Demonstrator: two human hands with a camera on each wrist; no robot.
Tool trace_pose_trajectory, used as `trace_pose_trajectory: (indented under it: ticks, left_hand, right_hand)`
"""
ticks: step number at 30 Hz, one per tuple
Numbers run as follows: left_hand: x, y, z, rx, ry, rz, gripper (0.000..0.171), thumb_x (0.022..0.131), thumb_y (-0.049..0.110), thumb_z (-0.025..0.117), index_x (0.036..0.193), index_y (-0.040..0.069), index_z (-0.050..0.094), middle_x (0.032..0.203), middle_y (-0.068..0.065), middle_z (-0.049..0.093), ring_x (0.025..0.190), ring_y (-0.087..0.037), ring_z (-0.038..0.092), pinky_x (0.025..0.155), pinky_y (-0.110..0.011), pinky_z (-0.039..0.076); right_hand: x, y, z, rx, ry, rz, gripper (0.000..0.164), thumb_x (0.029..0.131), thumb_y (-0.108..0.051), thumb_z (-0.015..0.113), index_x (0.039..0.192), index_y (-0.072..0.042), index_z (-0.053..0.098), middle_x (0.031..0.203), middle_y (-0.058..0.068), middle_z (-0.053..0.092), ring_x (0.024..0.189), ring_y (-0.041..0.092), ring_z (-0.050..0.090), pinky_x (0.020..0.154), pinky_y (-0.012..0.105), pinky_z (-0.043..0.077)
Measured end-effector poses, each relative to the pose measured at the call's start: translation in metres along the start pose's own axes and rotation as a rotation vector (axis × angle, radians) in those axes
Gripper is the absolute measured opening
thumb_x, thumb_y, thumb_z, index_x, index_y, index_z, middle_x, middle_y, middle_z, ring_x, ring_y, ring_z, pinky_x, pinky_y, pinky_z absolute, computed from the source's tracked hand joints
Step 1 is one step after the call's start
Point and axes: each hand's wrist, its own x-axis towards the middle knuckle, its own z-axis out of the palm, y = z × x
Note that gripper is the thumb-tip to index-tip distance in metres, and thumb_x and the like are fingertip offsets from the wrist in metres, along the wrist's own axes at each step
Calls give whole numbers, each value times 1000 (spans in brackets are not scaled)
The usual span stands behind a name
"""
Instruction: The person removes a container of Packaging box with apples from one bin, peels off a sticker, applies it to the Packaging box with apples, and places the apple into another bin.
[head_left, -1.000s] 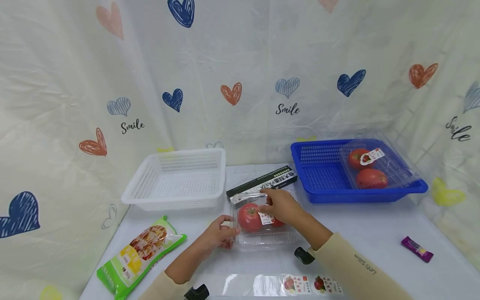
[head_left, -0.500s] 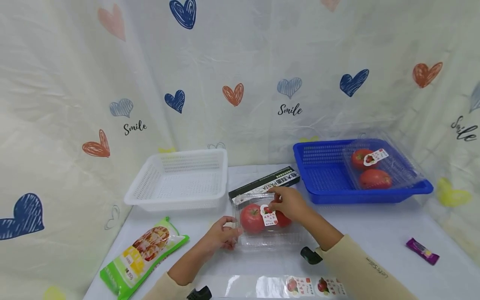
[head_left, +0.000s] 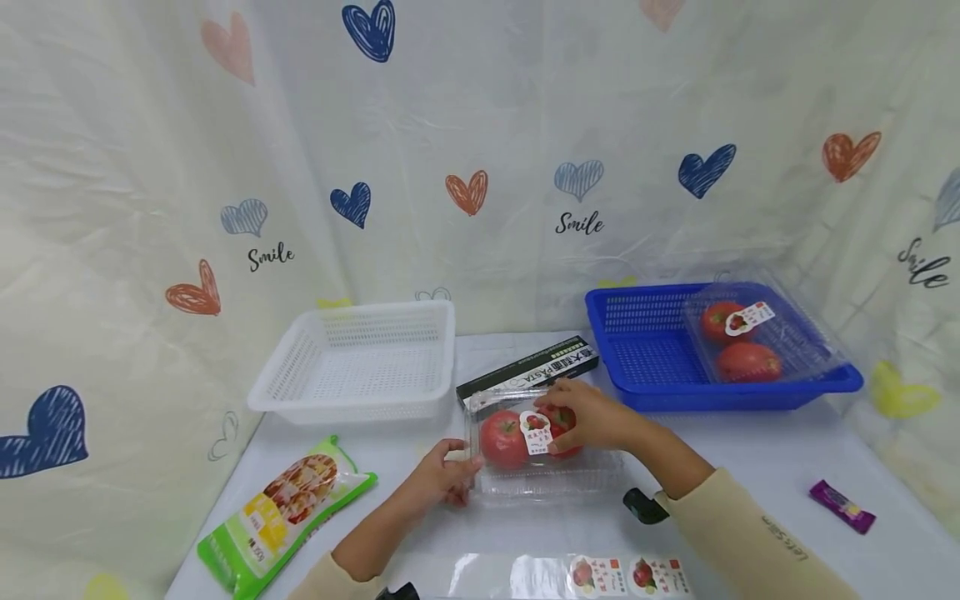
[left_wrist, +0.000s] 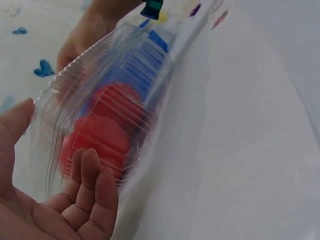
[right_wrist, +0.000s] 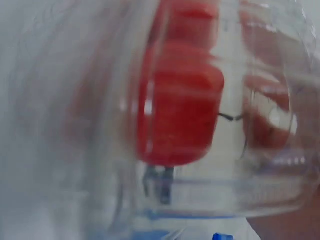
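Observation:
In the head view a clear plastic clamshell box point(head_left: 517, 482) lies on the white table with two round red fruits point(head_left: 503, 439) inside. A white sticker point(head_left: 537, 440) with a red fruit print is on its lid. My left hand point(head_left: 442, 477) holds the box's left end; the left wrist view shows the thumb point(left_wrist: 22, 117) at the rim and the other fingers bent against the side. My right hand point(head_left: 596, 417) rests on the lid, fingers and thumb spread apart beside the sticker's right edge. The right wrist view, blurred, looks through the plastic at a red fruit point(right_wrist: 180, 110).
Behind the box lies a pasta carton point(head_left: 528, 372). A white basket point(head_left: 348, 408) stands at back left, a blue basket point(head_left: 637, 400) with another fruit box point(head_left: 810, 354) at back right. A green food bag point(head_left: 285, 517), a purple packet point(head_left: 842, 506) and a sticker strip point(head_left: 487, 575) lie nearer.
My right hand has moved rightward off the sticker to its right edge, uncovering its print, and its fingers have spread. My left hand has kept its hold on the box's left end.

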Motion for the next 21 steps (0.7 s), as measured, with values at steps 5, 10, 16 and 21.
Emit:
trace_pose_trajectory:
  ticks: [5,10,16,21]
  left_hand:
    - [-10,-2,7,11,61,-50,60,92,40,66,127,0,38,73,-8,60,56,-17,59,58,-33,56]
    - [-22,-8,13,-57,-51,-41,36,93,29,67,99,3,44,70,-9,62,55,-17,60,55,-31,55]
    - [-25,-13,15,-111,-142,-1,29,92,27,69,89,4,52,76,-9,66,61,-19,64,59,-32,56]
    - [-18,-13,12,-136,-123,-1,30,92,27,69,92,3,52,83,-10,66,65,-19,66,60,-31,56]
  right_hand:
    - [-2,4,-3,32,111,-34,57,78,-35,82,129,-17,64,129,8,50,123,34,43,91,54,48]
    - [-2,14,-1,-50,166,-24,52,90,-39,69,133,-12,59,137,15,49,130,39,40,99,60,39]
    - [-8,19,0,-114,117,40,68,92,-50,62,144,-9,47,143,20,44,133,41,37,103,60,34]
    - [-24,17,-2,-137,111,96,76,89,-57,60,145,-9,44,139,21,44,127,42,43,96,61,41]
